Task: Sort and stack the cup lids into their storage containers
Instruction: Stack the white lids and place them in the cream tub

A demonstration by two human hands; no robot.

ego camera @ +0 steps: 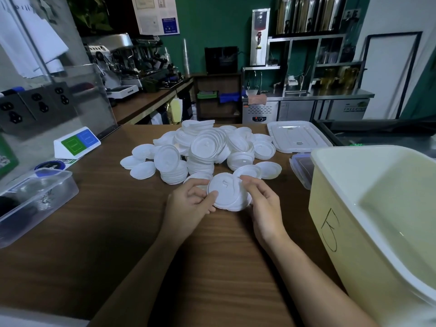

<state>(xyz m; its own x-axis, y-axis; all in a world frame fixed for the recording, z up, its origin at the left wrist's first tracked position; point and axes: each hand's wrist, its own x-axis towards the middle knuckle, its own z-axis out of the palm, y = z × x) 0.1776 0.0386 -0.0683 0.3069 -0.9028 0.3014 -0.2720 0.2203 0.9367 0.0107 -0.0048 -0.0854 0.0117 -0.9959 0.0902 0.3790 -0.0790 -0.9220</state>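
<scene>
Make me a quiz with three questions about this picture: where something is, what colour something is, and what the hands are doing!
1. Where is the big pale yellow bin?
A) on the person's left
B) on the person's right
C) on the floor

2. What colour is the pile of lids?
A) white
B) red
C) black

3. What are the left hand and right hand doing?
A) waving
B) lying flat
C) holding a small stack of lids

Answers:
1 B, the bin fills the right side of the view.
2 A, every lid in the pile looks white.
3 C, fingers of both hands curl round the stack's edges.
</scene>
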